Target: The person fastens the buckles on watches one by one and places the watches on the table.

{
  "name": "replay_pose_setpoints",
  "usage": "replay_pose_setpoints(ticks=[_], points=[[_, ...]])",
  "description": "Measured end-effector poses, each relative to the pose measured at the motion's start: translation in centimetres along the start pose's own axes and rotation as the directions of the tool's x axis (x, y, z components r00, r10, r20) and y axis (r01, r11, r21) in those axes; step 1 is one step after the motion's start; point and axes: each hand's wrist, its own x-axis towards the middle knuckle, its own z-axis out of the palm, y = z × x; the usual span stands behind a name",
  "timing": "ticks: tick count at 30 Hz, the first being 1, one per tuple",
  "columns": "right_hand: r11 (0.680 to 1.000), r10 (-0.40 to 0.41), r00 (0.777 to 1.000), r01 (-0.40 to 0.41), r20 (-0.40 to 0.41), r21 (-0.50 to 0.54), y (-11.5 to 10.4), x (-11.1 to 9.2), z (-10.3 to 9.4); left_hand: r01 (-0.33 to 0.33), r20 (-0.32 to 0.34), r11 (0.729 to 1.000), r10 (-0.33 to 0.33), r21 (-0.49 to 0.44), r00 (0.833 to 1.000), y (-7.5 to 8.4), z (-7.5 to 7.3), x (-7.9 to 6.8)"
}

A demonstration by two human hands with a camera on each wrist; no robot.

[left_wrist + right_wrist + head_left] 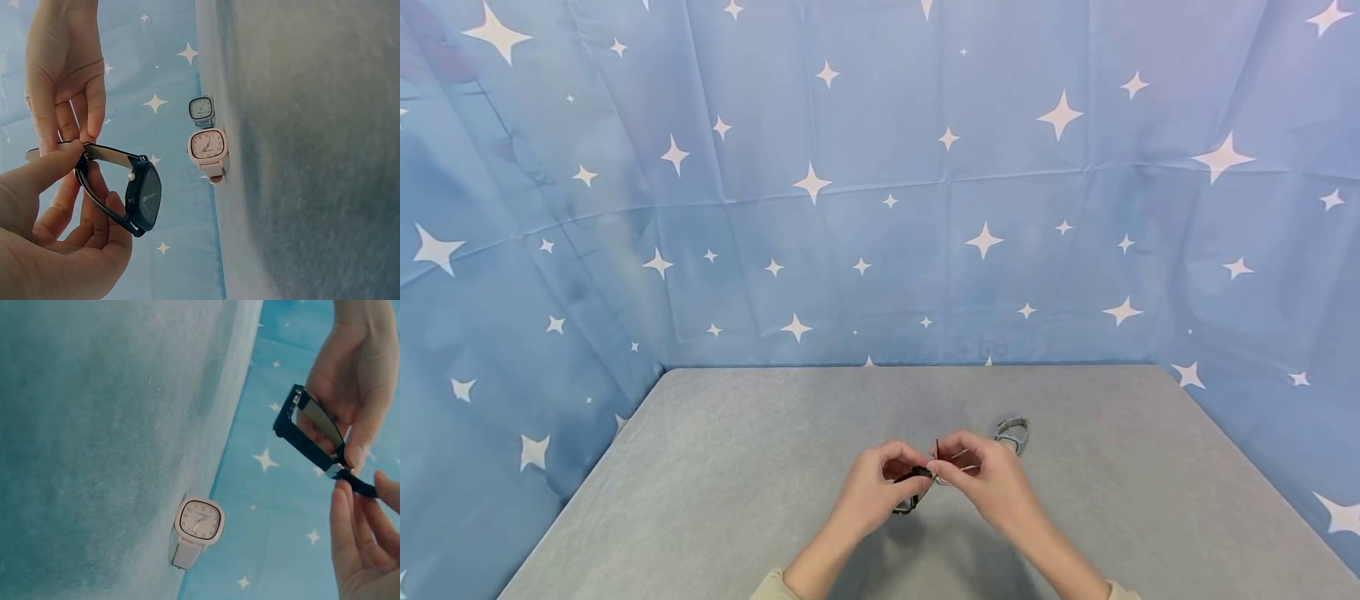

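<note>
A black wristwatch (147,197) hangs in the air above the table, its strap formed into a loop. My left hand (874,487) pinches the strap near the buckle (335,470) between thumb and fingers. The strap's loose end lies between the thumb and fingertips of my right hand (996,483). Both hands meet at the buckle, and the fingertips partly cover it. In the left wrist view the dark dial faces away from the palm. The strap's inner side looks tan.
A pale pink watch (207,147) stands on the grey table (737,450) just beyond the hands. Behind it is a grey-blue watch (1014,435) with its strap looped. A blue curtain (880,225) with white stars borders the table at the back and sides.
</note>
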Motion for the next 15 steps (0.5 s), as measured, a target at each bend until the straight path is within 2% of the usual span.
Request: replay_pose_setpoints(ticks=[5,11,15], points=[[1.000,-0.022,1.000,0.022,-0.011,0.009,0.20,-0.02,-0.03,0.010,0.005,1.000,-0.010,-0.005,1.000,0.01,0.01,-0.07],[0.989,-0.138,0.989,0.140,-0.060,0.040,0.50,-0.05,-0.03,0.010,0.001,0.999,-0.010,-0.039,1.000,-0.17,0.05,0.06],[0.987,-0.154,0.986,0.156,-0.070,0.033,0.46,-0.04,-0.08,0.009,0.021,0.998,-0.008,-0.057,1.000,-0.21,0.07,0.02]])
